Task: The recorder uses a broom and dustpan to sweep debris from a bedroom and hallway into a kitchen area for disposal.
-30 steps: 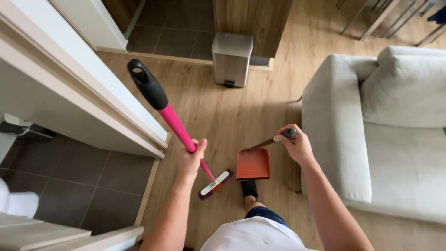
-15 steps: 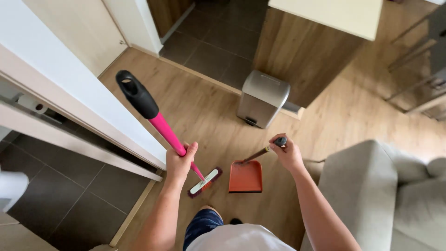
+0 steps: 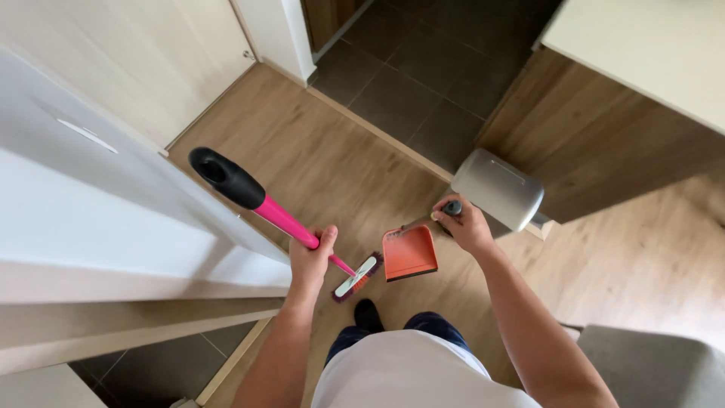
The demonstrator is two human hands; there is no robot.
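Broom (image 3: 283,219) slanted (head down-right)

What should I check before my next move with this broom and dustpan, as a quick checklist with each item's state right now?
1. Left hand gripped on the pink broom handle: ok.
2. Right hand closed on the orange dustpan handle: ok.
3. Broom head beside the dustpan, bristles near its edge: ok.
4. Dustpan flat on the wooden floor: cannot tell, it may be lifted.
5. Steel pedal bin close by, just past the right hand: ok; lid looks shut.
6. Dirt in the dustpan: cannot tell.
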